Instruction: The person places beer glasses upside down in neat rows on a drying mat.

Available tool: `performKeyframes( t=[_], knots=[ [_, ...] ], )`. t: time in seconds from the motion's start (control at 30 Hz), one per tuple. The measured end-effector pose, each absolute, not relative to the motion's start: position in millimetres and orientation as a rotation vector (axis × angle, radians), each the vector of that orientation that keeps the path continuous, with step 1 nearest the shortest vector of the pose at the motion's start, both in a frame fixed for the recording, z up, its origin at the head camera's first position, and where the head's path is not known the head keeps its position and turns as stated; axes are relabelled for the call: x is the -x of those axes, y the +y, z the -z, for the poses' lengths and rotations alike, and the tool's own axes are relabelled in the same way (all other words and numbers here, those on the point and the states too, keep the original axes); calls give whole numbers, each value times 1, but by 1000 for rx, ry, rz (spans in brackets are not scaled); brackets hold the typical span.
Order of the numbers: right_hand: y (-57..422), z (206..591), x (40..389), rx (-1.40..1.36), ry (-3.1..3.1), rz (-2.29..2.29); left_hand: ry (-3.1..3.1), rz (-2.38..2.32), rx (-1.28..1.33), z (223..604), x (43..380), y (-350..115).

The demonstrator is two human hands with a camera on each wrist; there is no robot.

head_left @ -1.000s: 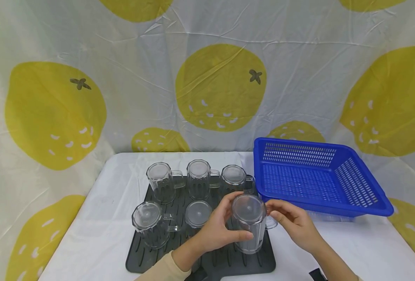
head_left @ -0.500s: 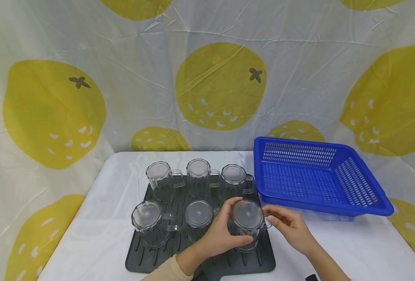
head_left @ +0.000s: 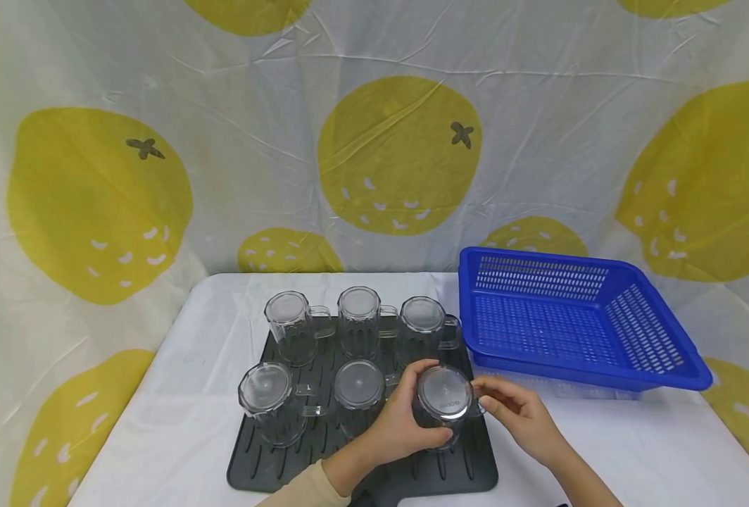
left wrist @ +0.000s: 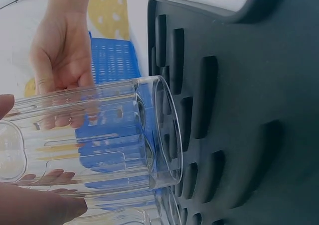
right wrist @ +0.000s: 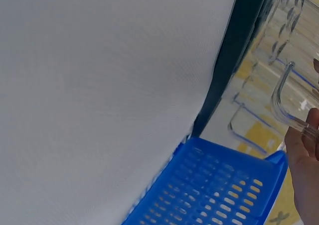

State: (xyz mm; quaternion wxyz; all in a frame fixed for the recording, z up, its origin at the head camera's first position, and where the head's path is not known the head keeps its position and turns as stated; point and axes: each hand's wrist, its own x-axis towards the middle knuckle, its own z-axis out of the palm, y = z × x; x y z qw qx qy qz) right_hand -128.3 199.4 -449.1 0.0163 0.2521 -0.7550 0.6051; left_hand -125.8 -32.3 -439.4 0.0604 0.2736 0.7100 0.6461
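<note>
A clear glass mug (head_left: pixel 445 394) stands upside down at the front right of a dark ridged drying mat (head_left: pixel 267 468). My left hand (head_left: pixel 403 419) grips its body from the left, thumb in front. On the other side, the fingers of my right hand (head_left: pixel 520 419) pinch the mug's handle (right wrist: pixel 283 98). In the left wrist view the mug's rim (left wrist: pixel 172 130) is at the mat's ridges, partly hidden by the glass. Another upturned mug (head_left: pixel 358 387) is just left of my left hand, partly covered by it.
More upturned mugs stand on the mat: one at front left (head_left: pixel 267 394) and a back row including a middle mug (head_left: pixel 358 324). A blue plastic basket (head_left: pixel 558 362) sits at the right on the white-covered table (head_left: pixel 184 394). A lemon-print cloth (head_left: pixel 254 141) hangs behind.
The mug held by both hands has come down onto the mat and tilted more upright, its base now seen more from above. Both hands have moved slightly with it.
</note>
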Motion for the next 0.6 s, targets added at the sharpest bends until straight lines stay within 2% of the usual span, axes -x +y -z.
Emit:
performKeyframes(
  t=[0.6],
  knots=[
    [206, 449, 130, -732, -2516, -1826, 2177, -1913, -773, 443, 126, -28]
  ],
)
